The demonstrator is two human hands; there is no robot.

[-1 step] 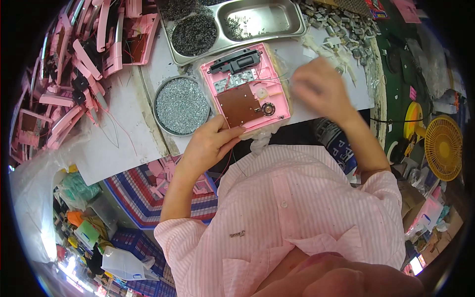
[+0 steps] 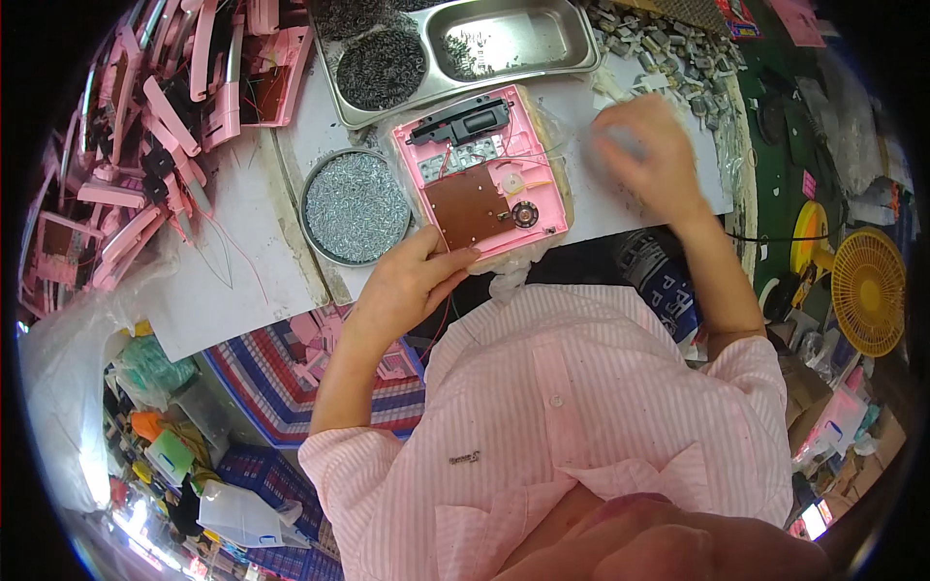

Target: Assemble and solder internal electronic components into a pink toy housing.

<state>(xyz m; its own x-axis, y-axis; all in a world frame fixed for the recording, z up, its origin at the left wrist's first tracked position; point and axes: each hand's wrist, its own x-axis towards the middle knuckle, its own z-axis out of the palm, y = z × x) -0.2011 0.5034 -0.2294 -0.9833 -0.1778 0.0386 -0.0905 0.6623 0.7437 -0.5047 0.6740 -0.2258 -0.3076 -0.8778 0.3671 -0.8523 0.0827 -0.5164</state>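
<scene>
A pink plastic casing (image 2: 550, 215) lies open side up on a plastic-wrapped pad at the table's front edge. Inside it sit a brown circuit board (image 2: 470, 203), a black part (image 2: 465, 123) along the far side, a small round black part (image 2: 525, 214) and thin wires. The fingers of my left hand (image 2: 409, 279) are closed on the casing's near left corner, thumb on top. To the right of the casing, apart from it, my right hand (image 2: 649, 155) hovers over the white tabletop. Motion smears its fingers, so anything in them is hidden.
A round dish (image 2: 304, 208) of small silvery screws stands left of the casing. Behind is a steel tray (image 2: 542, 34) with dark small parts. Small metal parts (image 2: 668, 63) are heaped at far right. Pink housings (image 2: 145, 145) pile up at left. A yellow fan (image 2: 868, 290) stands right.
My right hand has moved a little to the right, away from the casing's edge. My left hand and the casing have stayed in place.
</scene>
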